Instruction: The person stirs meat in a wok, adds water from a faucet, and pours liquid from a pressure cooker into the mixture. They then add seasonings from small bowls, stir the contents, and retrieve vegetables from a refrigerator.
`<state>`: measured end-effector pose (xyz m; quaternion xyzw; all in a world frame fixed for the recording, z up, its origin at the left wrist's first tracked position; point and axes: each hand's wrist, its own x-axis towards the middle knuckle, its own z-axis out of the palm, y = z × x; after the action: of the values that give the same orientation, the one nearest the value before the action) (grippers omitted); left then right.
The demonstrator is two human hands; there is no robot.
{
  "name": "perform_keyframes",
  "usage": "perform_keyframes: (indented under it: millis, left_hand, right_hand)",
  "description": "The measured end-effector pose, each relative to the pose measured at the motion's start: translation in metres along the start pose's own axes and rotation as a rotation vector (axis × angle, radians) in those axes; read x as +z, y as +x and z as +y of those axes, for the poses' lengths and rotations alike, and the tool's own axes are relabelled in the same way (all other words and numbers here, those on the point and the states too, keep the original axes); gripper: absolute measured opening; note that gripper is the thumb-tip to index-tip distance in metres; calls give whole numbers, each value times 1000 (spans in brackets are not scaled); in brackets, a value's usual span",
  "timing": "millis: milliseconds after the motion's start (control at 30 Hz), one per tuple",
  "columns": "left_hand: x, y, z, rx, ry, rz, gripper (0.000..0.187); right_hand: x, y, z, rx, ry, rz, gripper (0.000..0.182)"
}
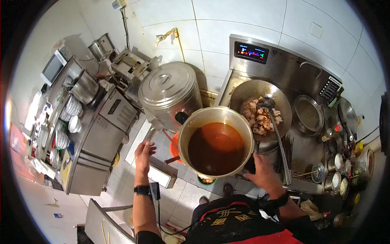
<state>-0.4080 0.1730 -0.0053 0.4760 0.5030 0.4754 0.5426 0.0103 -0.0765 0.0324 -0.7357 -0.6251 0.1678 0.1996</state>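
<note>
Head view: at the far left, stacked white bowls [72, 110] sit along the left edge of a steel bench [90, 152], with a steel pan [85, 89] toward its back end. Next comes my left hand [143, 156], empty, fingers loosely spread and slightly curled, apart from the soup pot [215, 115]. Farther back stands a lidded stockpot [168, 87]. The soup pot is in the middle, upright, holding reddish-brown broth [217, 150], just by the left edge of the stove [302, 142]; I cannot tell what bears it. My right hand [263, 173] is at its right side, thumb out, the other fingers partly hidden, so I cannot tell whether they grip. Near the stove's back left corner, a wok [282, 99] holds meat chunks [254, 118] and a ladle [279, 146], whose handle reaches toward the front edge. Jars [336, 180] crowd the front right corner.
</note>
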Motion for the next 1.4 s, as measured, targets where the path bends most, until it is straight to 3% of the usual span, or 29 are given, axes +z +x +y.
perform_keyframes:
  millis: [133, 200, 300, 367, 433, 500, 633, 833, 900, 1100, 1400]
  left_hand:
    - [60, 71, -12, -116, 116, -146, 38]
    - [85, 93, -21, -199, 111, -220, 43]
    - [108, 122, -28, -251, 139, -318, 44]
    - [115, 132, -41, -216, 143, -348, 37]
    - [116, 141, -46, -379, -1, -380, 29]
    - [129, 139, -41, -363, -3, -379, 25]
    - [121, 149, -49, -373, 16, -374, 24]
    - [159, 112, 31, -268, -263, -271, 18]
    - [167, 117, 53, -227, -236, -268, 20]
    - [209, 129, 113, -139, -58, -483, 24]
    - [290, 159, 143, -214, 149, -528, 16]
  right_hand:
    - [15, 14, 3, 73, -128, 42, 77]
    - [26, 19, 7, 108, -201, -50, 61]
    - [39, 23, 6, 168, -274, -12, 46]
    - [44, 25, 10, 185, -287, 16, 42]
    - [46, 26, 13, 188, -293, 33, 39]
    - [44, 27, 16, 157, -202, 13, 37]
    - [23, 34, 13, 241, -135, -110, 40]
    - [-3, 44, 31, 201, 128, -249, 55]
    - [-23, 55, 42, 263, 311, -482, 64]
    - [-51, 73, 74, 177, 572, -500, 74]
    - [-52, 93, 143, -24, 839, -493, 71]
